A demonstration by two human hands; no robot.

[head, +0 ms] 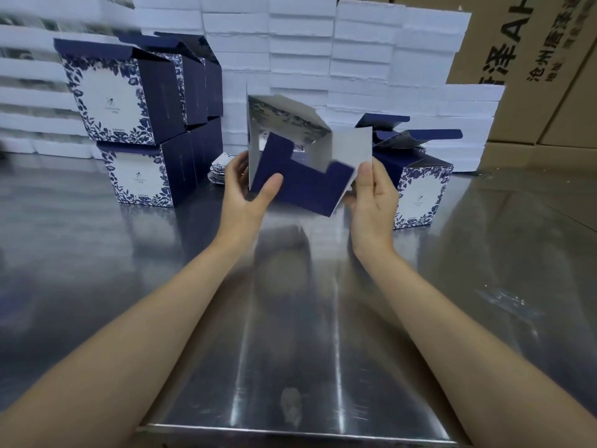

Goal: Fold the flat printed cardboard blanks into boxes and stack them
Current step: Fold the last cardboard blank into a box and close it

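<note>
A half-opened cardboard blank, navy and floral outside and white inside, hangs in the air above the steel table. My left hand grips its left edge, thumb on the navy flap. My right hand pinches the white flap on its right side. Folded boxes stand stacked two high at the left. Another folded box with its lid flaps up stands behind my right hand. A low pile of flat blanks lies behind my left hand, mostly hidden.
White foam slabs are piled high along the back of the table. Brown shipping cartons with printed characters fill the right side. The table's front edge runs near the bottom of the view.
</note>
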